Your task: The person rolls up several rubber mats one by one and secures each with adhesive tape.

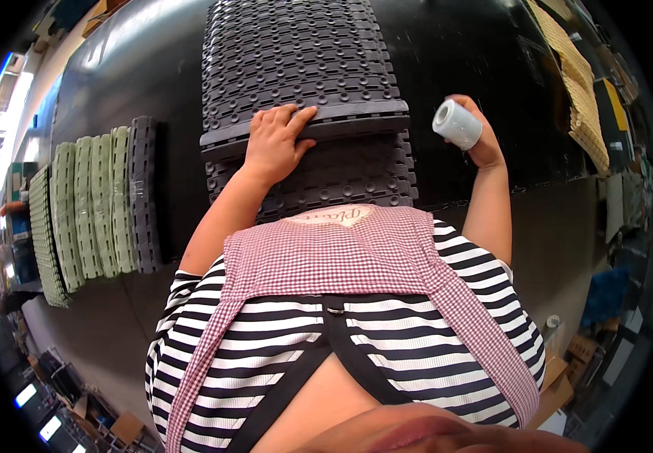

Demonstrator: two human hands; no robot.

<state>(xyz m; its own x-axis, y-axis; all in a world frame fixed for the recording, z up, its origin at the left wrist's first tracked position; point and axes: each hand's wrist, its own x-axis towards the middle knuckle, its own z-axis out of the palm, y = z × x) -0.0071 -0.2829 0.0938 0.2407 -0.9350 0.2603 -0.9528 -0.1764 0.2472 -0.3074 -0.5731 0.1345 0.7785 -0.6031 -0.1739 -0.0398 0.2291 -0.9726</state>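
Dark grey studded plastic mats (296,64) lie stacked in front of me on the black table. My left hand (279,141) rests on the near edge of the upper mats, fingers spread and pointing away from me. Under that edge, another grey studded layer (341,185) reaches closer to my body. Off to the right, my right hand (483,140) is closed around a small roll of clear wrapping film (458,126), whose open core faces left. It is held apart from the stack, over the table.
Several light green mats (100,208) stand on edge at the left, with a dark grey one (144,192) beside them. A beige textured sheet (575,83) lies along the far right of the black table (462,45). Cardboard boxes (556,389) are at the lower right.
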